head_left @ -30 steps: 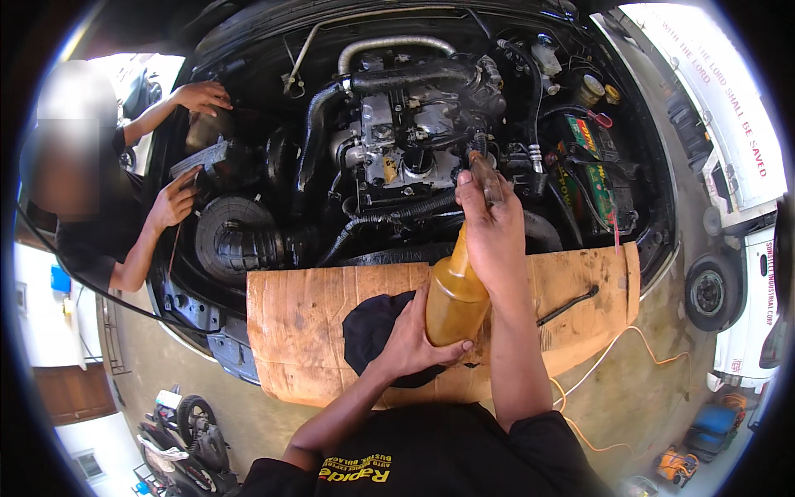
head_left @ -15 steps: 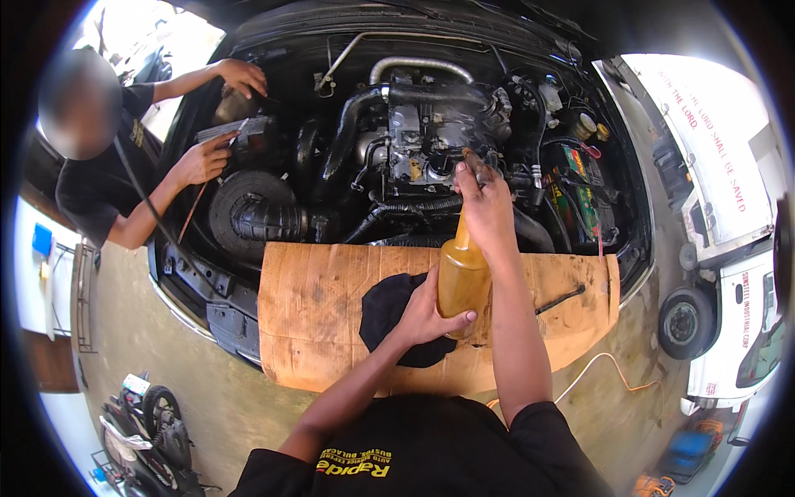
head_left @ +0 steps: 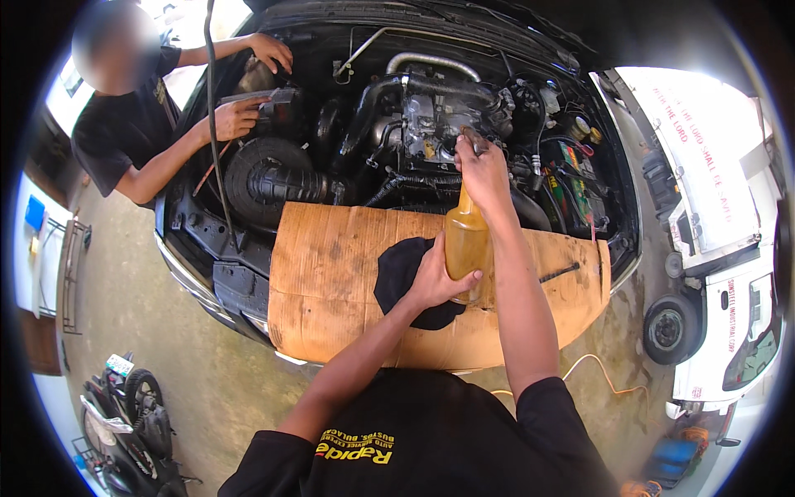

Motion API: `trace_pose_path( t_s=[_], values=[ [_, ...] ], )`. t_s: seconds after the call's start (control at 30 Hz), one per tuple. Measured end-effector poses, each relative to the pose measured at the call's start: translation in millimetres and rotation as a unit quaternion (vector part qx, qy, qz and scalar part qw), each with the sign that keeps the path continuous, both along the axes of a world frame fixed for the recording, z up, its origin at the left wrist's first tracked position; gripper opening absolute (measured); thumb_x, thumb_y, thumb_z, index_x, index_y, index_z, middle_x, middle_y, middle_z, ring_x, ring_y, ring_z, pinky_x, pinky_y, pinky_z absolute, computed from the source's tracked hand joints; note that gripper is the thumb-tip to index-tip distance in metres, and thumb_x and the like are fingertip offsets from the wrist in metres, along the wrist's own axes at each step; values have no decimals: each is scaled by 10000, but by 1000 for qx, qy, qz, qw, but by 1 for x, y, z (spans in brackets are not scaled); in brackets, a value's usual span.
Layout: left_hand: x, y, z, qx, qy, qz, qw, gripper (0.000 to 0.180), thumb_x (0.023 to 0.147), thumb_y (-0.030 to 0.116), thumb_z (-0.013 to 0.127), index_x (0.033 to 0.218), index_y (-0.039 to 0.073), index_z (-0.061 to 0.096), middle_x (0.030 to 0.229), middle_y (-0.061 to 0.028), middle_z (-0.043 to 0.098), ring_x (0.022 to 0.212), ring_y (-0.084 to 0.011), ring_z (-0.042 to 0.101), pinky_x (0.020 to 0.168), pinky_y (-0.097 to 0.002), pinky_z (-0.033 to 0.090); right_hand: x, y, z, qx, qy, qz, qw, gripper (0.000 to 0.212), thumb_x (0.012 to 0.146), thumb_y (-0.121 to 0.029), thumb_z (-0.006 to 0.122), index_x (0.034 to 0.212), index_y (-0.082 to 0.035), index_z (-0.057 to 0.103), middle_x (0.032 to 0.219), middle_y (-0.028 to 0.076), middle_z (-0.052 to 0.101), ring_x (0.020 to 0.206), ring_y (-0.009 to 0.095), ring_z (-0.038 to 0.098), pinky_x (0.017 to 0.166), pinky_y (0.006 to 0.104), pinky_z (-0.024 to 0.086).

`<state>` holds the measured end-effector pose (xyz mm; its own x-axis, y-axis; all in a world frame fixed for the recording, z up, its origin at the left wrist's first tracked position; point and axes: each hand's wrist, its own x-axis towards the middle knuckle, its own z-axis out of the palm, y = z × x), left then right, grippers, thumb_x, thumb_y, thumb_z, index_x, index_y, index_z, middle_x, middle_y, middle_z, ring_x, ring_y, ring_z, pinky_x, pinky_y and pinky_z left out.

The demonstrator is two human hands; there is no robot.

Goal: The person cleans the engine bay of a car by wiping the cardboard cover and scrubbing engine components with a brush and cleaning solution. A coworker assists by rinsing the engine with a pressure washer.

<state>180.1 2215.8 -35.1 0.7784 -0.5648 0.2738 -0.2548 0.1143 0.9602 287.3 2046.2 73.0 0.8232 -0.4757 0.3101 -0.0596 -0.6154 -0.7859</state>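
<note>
A translucent amber bottle with a long tapered neck points away from me, toward the engine. My left hand is wrapped around the wide base of the bottle. Farther forward, my right hand is closed around the narrow neck, at the near edge of the engine. Dark smudges cover its fingertips, and they hide the bottle's tip. Under the bottle lies a black cloth-like piece on a stained cardboard sheet, which covers the front of the car.
A thin black rod lies on the cardboard's right side. The battery sits at the bay's right. At the left, another person's hands reach over the bay near the round air-filter housing. A dark hose hangs there.
The view has shifted, so the cardboard and bottle appear higher. Both my hands keep their hold on the bottle. The other person's nearer hand has moved over the black box by the filter housing.
</note>
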Motion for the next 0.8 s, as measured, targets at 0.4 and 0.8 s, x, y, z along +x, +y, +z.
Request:
trace_pose_path(
  t_s=[0.4, 0.8],
  values=[
    [-8, 35, 23, -34, 23, -48, 998, 970, 850, 496, 928, 1523, -11, 448, 1301, -262, 756, 1238, -430, 757, 1101, -513, 570, -21, 19, 5, 91, -4, -18, 996, 244, 1146, -203, 657, 1094, 9, 767, 857, 19, 699, 744, 120, 641, 701, 310, 533],
    [-10, 45, -1, 8, -1, -49, 999, 959, 865, 526, 906, 1518, -11, 454, 1254, -263, 769, 1182, -452, 775, 1067, -520, 589, -21, 23, -22, 83, 23, -15, 996, 234, 1143, -184, 650, 1167, 26, 752, 862, 39, 706, 783, 130, 657, 770, 315, 552]
  ],
)
